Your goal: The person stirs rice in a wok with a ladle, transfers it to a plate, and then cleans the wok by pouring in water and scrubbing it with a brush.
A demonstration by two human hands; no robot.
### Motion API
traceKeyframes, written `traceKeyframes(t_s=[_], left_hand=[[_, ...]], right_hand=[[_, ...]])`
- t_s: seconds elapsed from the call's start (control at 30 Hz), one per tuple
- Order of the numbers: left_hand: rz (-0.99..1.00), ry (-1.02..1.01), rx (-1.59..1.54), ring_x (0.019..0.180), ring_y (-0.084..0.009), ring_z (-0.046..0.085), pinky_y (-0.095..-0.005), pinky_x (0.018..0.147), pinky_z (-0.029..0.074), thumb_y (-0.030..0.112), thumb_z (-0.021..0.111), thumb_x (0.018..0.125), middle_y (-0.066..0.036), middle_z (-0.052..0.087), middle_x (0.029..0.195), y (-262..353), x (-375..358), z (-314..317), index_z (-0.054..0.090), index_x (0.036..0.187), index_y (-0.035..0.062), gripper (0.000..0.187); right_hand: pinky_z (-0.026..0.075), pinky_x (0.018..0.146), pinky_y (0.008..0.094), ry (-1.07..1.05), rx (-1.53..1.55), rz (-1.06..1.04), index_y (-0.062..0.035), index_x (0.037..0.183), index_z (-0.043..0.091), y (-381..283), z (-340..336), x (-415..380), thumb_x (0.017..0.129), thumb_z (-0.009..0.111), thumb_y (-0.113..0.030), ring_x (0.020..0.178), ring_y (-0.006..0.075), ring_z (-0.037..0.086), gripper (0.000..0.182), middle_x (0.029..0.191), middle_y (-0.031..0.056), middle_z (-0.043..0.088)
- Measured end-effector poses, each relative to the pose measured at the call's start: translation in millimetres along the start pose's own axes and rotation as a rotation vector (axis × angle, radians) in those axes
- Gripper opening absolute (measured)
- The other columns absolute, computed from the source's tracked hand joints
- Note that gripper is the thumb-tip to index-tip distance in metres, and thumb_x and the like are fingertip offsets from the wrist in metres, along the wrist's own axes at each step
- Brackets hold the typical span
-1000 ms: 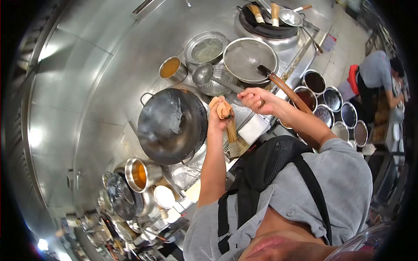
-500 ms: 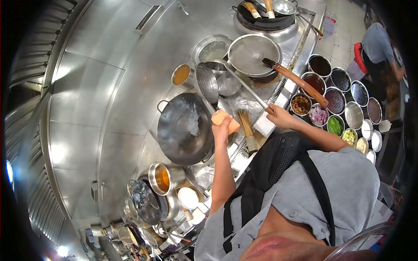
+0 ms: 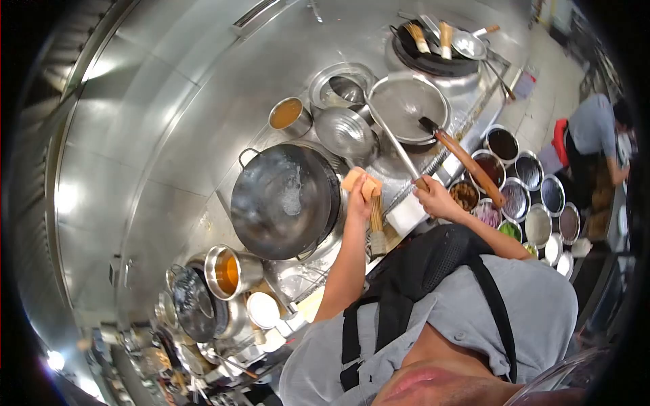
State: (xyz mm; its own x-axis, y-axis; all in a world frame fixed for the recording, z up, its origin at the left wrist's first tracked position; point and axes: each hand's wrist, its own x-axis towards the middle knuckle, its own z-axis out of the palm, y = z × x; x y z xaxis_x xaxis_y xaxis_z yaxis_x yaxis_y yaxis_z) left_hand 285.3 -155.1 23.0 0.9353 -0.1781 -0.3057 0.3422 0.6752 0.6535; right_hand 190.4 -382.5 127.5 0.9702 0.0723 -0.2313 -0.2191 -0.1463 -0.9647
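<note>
My left hand (image 3: pixel 359 202) is closed around a folded peach-coloured cloth (image 3: pixel 363 183). A round perforated skimmer (image 3: pixel 341 131) has its handle running to that cloth; the grip itself is hidden. My right hand (image 3: pixel 439 201) is wrapped round the wooden end of a long-handled ladle (image 3: pixel 395 145). Its dark bowl end is over a metal basin (image 3: pixel 317 86) at the back. Left of my left hand sits a black wok (image 3: pixel 265 203) with a pale wet patch inside. A bamboo brush (image 3: pixel 377 227) stands beside my left hand.
A wide pan (image 3: pixel 405 101) holds a wooden-handled tool (image 3: pixel 467 162). Pots of orange liquid (image 3: pixel 228 272) and brown liquid (image 3: pixel 287 114) flank the wok. Several ingredient tubs (image 3: pixel 516 201) line the right. Another person (image 3: pixel 590 135) stands beyond. A second wok (image 3: pixel 433 61) is at the back.
The skimmer has turned from tilted to flatter, its face now more visible. The ladle's bowl now shows over the basin. The whole view has shifted slightly; both hands keep their grip.
</note>
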Motion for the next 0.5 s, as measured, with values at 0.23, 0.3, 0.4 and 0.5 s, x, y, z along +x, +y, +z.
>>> traceKeyframes(t_s=[0.23, 0.3, 0.4, 0.5], left_hand=[[-0.260, 0.060, -0.668, 0.092, -0.0317, 0.059, -0.0476, 0.087, 0.049, 0.043, 0.070, 0.080, -0.019, 0.056, 0.102, -74, -32, 48, 0.049, 0.113, 0.0098, 0.052], [-0.334, -0.121, -0.467, 0.101, -0.0285, 0.059, -0.0481, 0.091, 0.049, 0.036, 0.068, 0.086, -0.012, 0.058, 0.112, -93, -39, 29, 0.050, 0.118, 0.0090, 0.046], [-0.358, 0.009, -0.318, 0.104, -0.0222, 0.060, -0.0395, 0.091, 0.050, 0.033, 0.070, 0.086, -0.008, 0.060, 0.114, -107, -62, 30, 0.050, 0.125, 0.0082, 0.050], [-0.216, 0.003, 0.134, 0.106, -0.0163, 0.058, -0.0314, 0.092, 0.049, 0.028, 0.070, 0.088, -0.005, 0.059, 0.118, -67, -111, 36, 0.051, 0.127, 0.0073, 0.048]], right_hand=[[0.036, 0.037, 0.0295, 0.018, -0.222, -0.040, -0.0015, 0.090, 0.054, -72, -54, 149, 0.091, 0.057, -0.022, 0.043, 0.0105, 0.048, 0.021, 0.058, -0.0007, 0.047], [0.035, 0.034, 0.0294, 0.072, -0.454, -0.237, -0.0025, 0.091, 0.052, -47, -62, 232, 0.091, 0.057, -0.023, 0.040, 0.0109, 0.046, 0.021, 0.059, 0.0017, 0.049], [0.037, 0.036, 0.0244, -0.158, -0.438, 0.136, -0.0001, 0.091, 0.050, -77, -53, 288, 0.092, 0.054, -0.016, 0.042, 0.0106, 0.046, 0.016, 0.060, 0.0022, 0.049], [0.037, 0.038, 0.0203, -0.451, 1.141, 0.802, 0.0019, 0.086, 0.047, -103, -38, 334, 0.092, 0.050, -0.008, 0.043, 0.0102, 0.046, 0.012, 0.060, 0.0011, 0.046]])
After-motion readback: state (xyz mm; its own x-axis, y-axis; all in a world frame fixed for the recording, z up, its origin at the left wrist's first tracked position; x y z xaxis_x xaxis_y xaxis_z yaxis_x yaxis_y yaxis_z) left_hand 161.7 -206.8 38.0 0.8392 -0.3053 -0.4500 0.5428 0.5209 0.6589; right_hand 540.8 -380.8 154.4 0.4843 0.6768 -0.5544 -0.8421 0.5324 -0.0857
